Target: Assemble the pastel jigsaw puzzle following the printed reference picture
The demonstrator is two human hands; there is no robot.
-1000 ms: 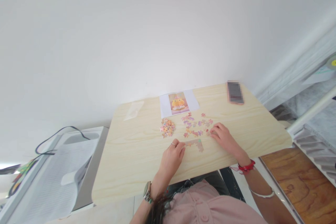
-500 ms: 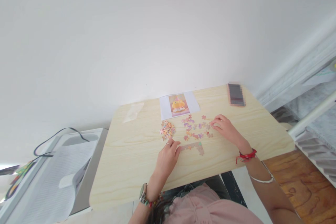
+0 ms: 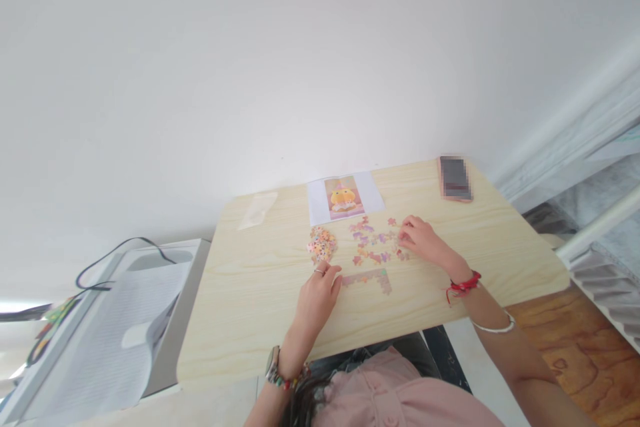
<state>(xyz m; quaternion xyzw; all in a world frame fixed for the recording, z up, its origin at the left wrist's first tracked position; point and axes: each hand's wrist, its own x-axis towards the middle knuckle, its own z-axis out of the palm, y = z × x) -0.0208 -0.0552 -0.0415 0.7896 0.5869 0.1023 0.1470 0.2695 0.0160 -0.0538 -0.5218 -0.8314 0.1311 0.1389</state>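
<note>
Since earlier, right hand (image 3: 423, 240) shifts slightly left, fingers curled among scattered pastel puzzle pieces (image 3: 375, 243) at frame centre; grip unclear. Left hand (image 3: 316, 297), loosely curled, touches the joined edge strip (image 3: 373, 277).

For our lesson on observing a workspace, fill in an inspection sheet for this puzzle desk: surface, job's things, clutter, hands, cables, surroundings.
Surface: pale wooden table.
Job's things: loose puzzle pieces; small heap of pieces; joined edge strip; reference picture.
Clutter: phone at far right corner; clear plastic bag.
Hands: left hand rests at the strip's left end; right hand on the loose pieces, grasp unclear.
Cables: black cable on the white unit to the left.
Surroundings: white wall; wood-pattern floor.
</note>
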